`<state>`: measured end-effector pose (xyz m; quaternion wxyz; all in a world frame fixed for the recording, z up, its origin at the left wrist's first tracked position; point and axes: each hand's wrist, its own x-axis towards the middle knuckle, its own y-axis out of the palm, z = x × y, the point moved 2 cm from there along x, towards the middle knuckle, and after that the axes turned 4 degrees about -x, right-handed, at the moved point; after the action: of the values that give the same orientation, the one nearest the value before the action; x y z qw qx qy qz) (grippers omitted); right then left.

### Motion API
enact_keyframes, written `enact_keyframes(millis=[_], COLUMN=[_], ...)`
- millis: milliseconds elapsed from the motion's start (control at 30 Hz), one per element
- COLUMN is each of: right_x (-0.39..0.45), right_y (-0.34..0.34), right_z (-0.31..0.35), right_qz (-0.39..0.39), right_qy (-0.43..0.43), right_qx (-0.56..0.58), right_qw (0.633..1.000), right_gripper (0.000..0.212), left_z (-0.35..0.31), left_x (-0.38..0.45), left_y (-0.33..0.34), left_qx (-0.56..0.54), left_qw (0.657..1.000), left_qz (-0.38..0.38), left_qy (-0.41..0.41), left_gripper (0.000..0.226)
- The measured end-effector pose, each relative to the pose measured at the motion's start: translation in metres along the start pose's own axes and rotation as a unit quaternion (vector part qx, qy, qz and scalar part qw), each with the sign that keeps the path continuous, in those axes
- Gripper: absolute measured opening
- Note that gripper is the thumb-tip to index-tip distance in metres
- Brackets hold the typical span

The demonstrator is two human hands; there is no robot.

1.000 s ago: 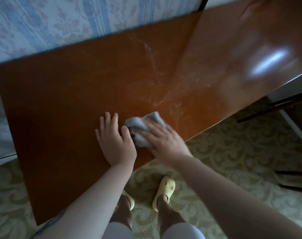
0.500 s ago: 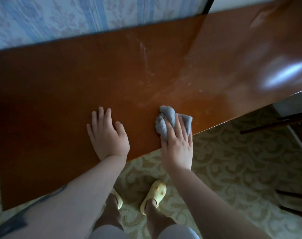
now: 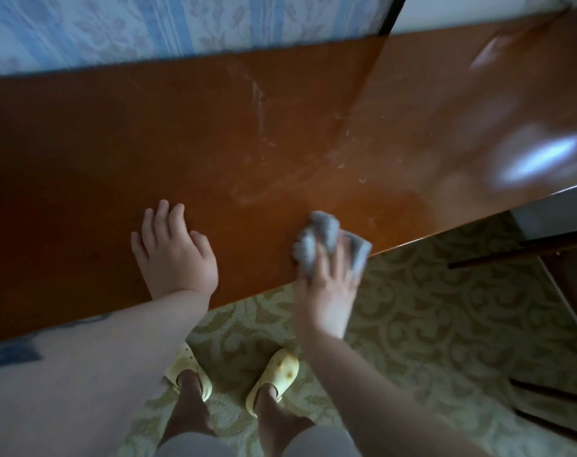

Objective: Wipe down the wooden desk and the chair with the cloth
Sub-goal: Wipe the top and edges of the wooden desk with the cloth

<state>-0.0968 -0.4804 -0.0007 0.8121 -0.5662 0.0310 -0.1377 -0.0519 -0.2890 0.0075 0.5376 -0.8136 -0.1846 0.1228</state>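
A glossy brown wooden desk [image 3: 214, 143] fills the upper half of the view, with pale dusty smears near its middle. My right hand [image 3: 325, 291] presses a crumpled grey cloth [image 3: 317, 239] onto the desk's near edge, fingers spread over it and blurred by motion. My left hand [image 3: 173, 252] lies flat on the desk top, fingers straight, a short way to the left of the cloth. Dark wooden parts of a chair [image 3: 544, 252] show at the right edge, below the desk.
Blue striped wallpaper [image 3: 148, 24] backs the desk. A patterned green-beige carpet [image 3: 429, 324] covers the floor. My feet in yellow clogs [image 3: 277, 371] stand close to the desk's edge. Bright window glare [image 3: 541, 159] lies on the desk's right part.
My right hand has slid the cloth rightward along the desk's near edge, away from my left hand. The left hand has stayed flat on the desk.
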Motion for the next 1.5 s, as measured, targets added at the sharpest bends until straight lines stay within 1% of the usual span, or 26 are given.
enact_keyframes(millis=[67, 133, 167, 267, 300, 333, 400, 467, 533, 567, 600, 700, 767, 833, 900, 933, 967, 1000, 1067, 1133, 1200, 1267, 1333, 1367, 1467, 1500], right_x=[0.004, 0.021, 0.03, 0.03, 0.02, 0.008, -0.009, 0.003, 0.041, 0.06, 0.071, 0.048, 0.013, 0.006, 0.041, 0.062, 0.08, 0.091, 0.079, 0.037, 0.009, 0.028, 0.064, 0.078, 0.063, 0.043], right_y=[0.007, 0.007, 0.005, -0.006, -0.008, -0.007, 0.001, 0.002, -0.001, -0.003, -0.004, -0.007, 0.002, 0.011, 0.009, 0.009, 0.007, 0.005, 0.004, 0.01, 0.015, 0.01, 0.006, 0.005, 0.006, 0.011], right_z=[0.034, 0.035, 0.022, -0.023, -0.022, -0.013, 0.016, 0.04, 0.042, 0.034, 0.022, 0.002, 0.025, 0.054, 0.066, 0.062, 0.055, 0.045, 0.038, 0.055, 0.075, 0.082, 0.073, 0.066, 0.062, 0.067], right_qz=[0.085, 0.125, 0.122, 0.052, 0.036, 0.048, 0.125, 0.189, 0.239, 0.259, 0.255, 0.132, 0.121, 0.178, 0.244, 0.273, 0.289, 0.276, 0.202, 0.162, 0.201, 0.258, 0.308, 0.316, 0.216, 0.188], right_qy=[-0.148, -0.225, -0.204, 0.01, 0.037, 0.017, -0.104, -0.249, -0.345, -0.342, -0.297, -0.099, -0.119, -0.252, -0.377, -0.413, -0.416, -0.387, -0.265, -0.203, -0.265, -0.372, -0.431, -0.413, -0.24, -0.202], right_qx=[0.009, -0.014, -0.02, -0.016, -0.011, -0.009, -0.014, -0.022, -0.069, -0.081, -0.075, -0.049, -0.041, -0.04, -0.066, -0.081, -0.087, -0.083, -0.062, -0.042, -0.046, -0.072, -0.105, -0.106, -0.066, -0.055], right_qw=[0.985, 0.966, 0.971, 0.998, 0.999, 0.999, 0.987, 0.95, 0.905, 0.9, 0.917, 0.985, 0.985, 0.95, 0.891, 0.865, 0.858, 0.876, 0.941, 0.965, 0.942, 0.889, 0.842, 0.847, 0.944, 0.959], right_gripper=[0.056, 0.054, 0.055, 0.056, 0.056, 0.057, 0.06, 0.057, 0.055, 0.056, 0.055, 0.056, 0.06, 0.058, 0.055, 0.055, 0.055, 0.055, 0.054, 0.056, 0.057, 0.056, 0.054, 0.055, 0.056, 0.058], left_z=[0.0, -0.001, -0.002, 0.0, 0.0, 0.0, 0.0, 0.001, 0.001, 0.002, 0.002, 0.001, 0.001, 0.003, 0.005, 0.005, 0.006, 0.005, 0.004, 0.004, 0.006, 0.007, 0.007, 0.006, 0.006, 0.007], left_x=[0.0, 0.001, 0.002, 0.002, 0.002, 0.001, 0.001, 0.001, 0.002, 0.002, 0.003, 0.003, 0.003, 0.003, 0.003, 0.004, 0.004, 0.004, 0.005, 0.005, 0.005, 0.005, 0.005, 0.005, 0.013, 0.018], left_y=[-0.001, -0.003, -0.003, -0.004, -0.004, -0.003, -0.003, -0.002, -0.002, -0.001, -0.002, -0.001, -0.002, -0.002, -0.001, -0.001, -0.002, -0.002, -0.002, -0.002, -0.003, -0.003, -0.004, -0.004, -0.006, -0.008], left_qx=[-0.002, 0.01, 0.018, 0.018, 0.016, 0.013, 0.009, 0.011, 0.014, 0.014, 0.013, 0.013, 0.003, -0.002, 0.002, -0.003, -0.01, -0.015, -0.015, -0.019, -0.03, -0.034, -0.032, -0.028, -0.038, -0.061], left_qw=[1.0, 1.0, 1.0, 1.0, 1.0, 1.0, 1.0, 1.0, 1.0, 1.0, 1.0, 1.0, 1.0, 1.0, 1.0, 1.0, 1.0, 1.0, 1.0, 0.999, 0.999, 0.999, 0.999, 0.999, 0.999, 0.997], left_qz=[-0.003, 0.005, 0.01, 0.008, 0.005, 0.003, 0.0, 0.002, 0.001, 0.0, 0.001, 0.004, -0.002, -0.002, 0.006, 0.007, 0.006, 0.005, 0.005, 0.009, 0.013, 0.015, 0.009, 0.005, -0.006, -0.019], left_qy=[0.002, -0.012, -0.016, -0.015, -0.012, -0.009, -0.005, -0.01, -0.012, -0.011, -0.012, -0.018, -0.02, -0.021, -0.02, -0.02, -0.021, -0.022, -0.026, -0.026, -0.026, -0.031, -0.028, -0.024, -0.033, -0.047], left_gripper=[0.043, 0.044, 0.044, 0.044, 0.044, 0.044, 0.044, 0.044, 0.044, 0.044, 0.044, 0.044, 0.044, 0.044, 0.044, 0.045, 0.045, 0.045, 0.045, 0.046, 0.046, 0.046, 0.045, 0.043, 0.037, 0.034])
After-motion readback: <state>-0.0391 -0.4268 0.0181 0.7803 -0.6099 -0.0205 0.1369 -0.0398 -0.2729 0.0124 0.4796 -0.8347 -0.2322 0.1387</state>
